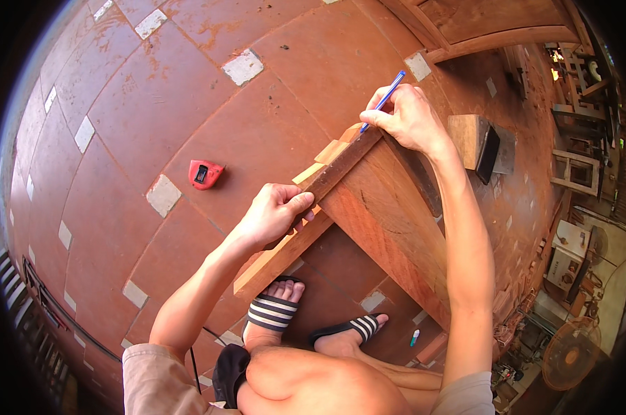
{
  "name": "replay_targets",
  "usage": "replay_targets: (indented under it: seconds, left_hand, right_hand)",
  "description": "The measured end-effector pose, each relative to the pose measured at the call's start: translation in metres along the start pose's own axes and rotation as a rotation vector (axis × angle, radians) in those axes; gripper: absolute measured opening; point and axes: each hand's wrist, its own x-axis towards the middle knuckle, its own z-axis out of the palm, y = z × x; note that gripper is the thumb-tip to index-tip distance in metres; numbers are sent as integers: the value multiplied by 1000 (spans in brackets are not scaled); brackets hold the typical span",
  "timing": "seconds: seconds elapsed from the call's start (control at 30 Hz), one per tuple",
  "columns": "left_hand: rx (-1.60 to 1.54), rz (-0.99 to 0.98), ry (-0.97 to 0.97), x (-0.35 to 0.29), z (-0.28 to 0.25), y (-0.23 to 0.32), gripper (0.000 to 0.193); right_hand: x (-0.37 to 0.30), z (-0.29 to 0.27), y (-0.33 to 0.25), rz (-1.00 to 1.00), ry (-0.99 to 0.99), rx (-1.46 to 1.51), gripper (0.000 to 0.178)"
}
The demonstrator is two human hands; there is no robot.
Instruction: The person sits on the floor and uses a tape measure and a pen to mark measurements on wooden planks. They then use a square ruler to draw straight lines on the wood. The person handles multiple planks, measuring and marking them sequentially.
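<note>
My right hand [411, 119] pinches a blue pen [394, 91], its tip down at the far end of a dark wooden strip [344, 167]. The fingers of my left hand [275, 213] are closed on the strip's near end. Beneath the strip lie pale wooden pieces [332, 150] with stepped ends, and a lighter wooden bar [275, 259] reaches toward my foot. A wide reddish-brown board [396, 221] slants from the strip toward the lower right. What the pen tip has marked, if anything, is too small to see.
A red tape measure [204, 175] lies on the tiled floor to the left. Right of my right forearm stands a wooden block [467, 140] with a black piece beside it. A small green-and-white object [414, 337] is near my sandalled foot. A fan [571, 354] stands at the lower right.
</note>
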Motion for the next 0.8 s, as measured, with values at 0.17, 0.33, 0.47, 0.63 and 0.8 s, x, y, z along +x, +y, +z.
replay_targets:
  seconds: [0.17,0.33,0.47,0.63,0.8]
  left_hand:
    - [19,21,10,-1,1,2,35]
    - [30,7,15,-3,1,5,35]
    - [16,11,6,-1,1,4,35]
    - [28,14,3,-1,0,2,35]
    - [25,-4,21,-2,2,4,34]
  right_hand:
    - [-1,2,-2,-71,-49,46,23]
    - [5,-12,8,-55,60,-91,21]
    - [4,-16,27,-67,81,-128,21]
    - [-56,5,61,104,253,225,47]
    - [-115,38,90,94,280,59,64]
